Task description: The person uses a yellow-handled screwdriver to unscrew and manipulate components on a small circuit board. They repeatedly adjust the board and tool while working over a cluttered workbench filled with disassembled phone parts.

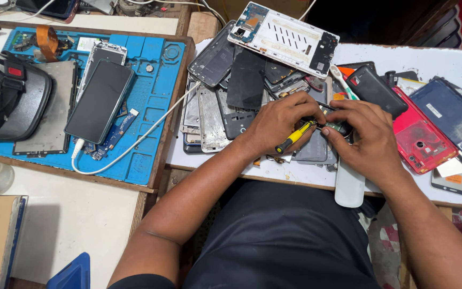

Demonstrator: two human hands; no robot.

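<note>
My left hand (pixel 278 122) grips a small screwdriver with a yellow and black handle (pixel 295 136), its tip pointing at a small circuit board (pixel 338 128). My right hand (pixel 360 134) pinches that board from the right and holds it down. Both hands meet above a heap of dismantled phone frames and back covers (pixel 231 96) on a white table (pixel 434 61). Most of the board is hidden under my fingers.
A blue work mat (pixel 151 91) at left holds a dark phone (pixel 100 100) on a white cable (pixel 151 134). A white tablet frame (pixel 284 37) tops the heap. A red cover (pixel 421 136), a blue cover (pixel 455 118) and a black phone (pixel 375 88) lie at right.
</note>
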